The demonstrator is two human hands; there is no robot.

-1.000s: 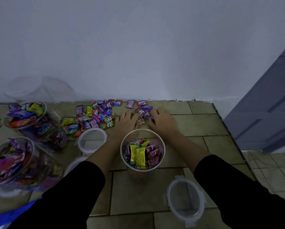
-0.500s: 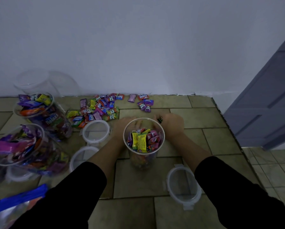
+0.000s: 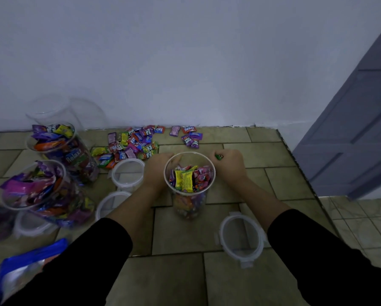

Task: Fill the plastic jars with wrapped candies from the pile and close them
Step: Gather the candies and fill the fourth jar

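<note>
Head view: an open jar (image 3: 189,173) stands on the floor tiles (image 3: 180,235), partly filled with candies. The right hand (image 3: 229,164), just right of its rim, is clenched around a green candy (image 3: 218,156). The left hand (image 3: 157,171) sits against the jar's left side; its fingertips are hidden, so I cannot tell its grasp. The pile (image 3: 136,144) lies beyond, near the wall. A lid (image 3: 240,237) lies near the right forearm.

My right hand (image 3: 231,165) grips a green candy (image 3: 218,157) just beside the right rim of the open jar (image 3: 189,208); my left hand (image 3: 157,171) sits at its left wall. The candy pile (image 3: 134,144) lies beyond, a loose lid (image 3: 240,253) nearer me.
</note>
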